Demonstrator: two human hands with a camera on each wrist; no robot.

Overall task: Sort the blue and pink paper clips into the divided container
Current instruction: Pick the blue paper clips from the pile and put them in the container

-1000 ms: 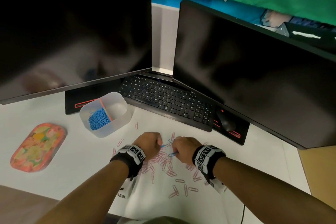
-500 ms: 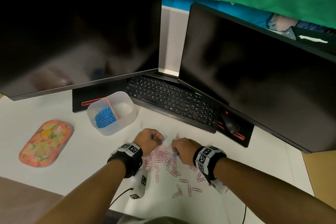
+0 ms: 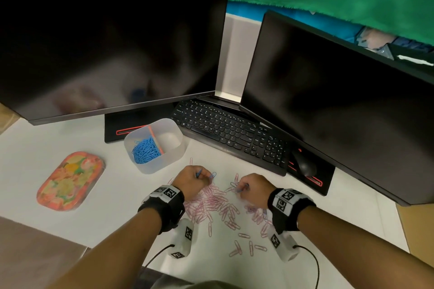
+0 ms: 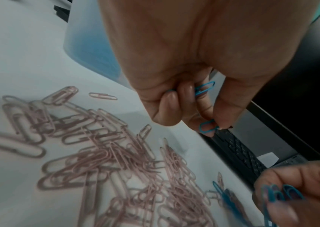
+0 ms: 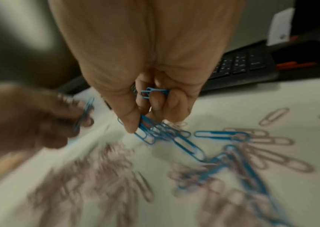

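A clear divided container stands on the white desk; its left compartment holds a heap of blue paper clips, its right compartment looks empty. Pink paper clips lie scattered between my hands. My left hand is curled round a few blue clips, just in front of the container. My right hand pinches a bunch of blue clips low over the pile. More blue clips lie among the pink ones under the right hand.
A black keyboard and mouse lie behind the pile, under two dark monitors. A colourful oval tray sits at the left. A few pink clips lie nearer the desk's front edge.
My hands have drawn apart: the left moved up and left toward the container with its blue clips, the right stayed over the pile gripping its bunch.
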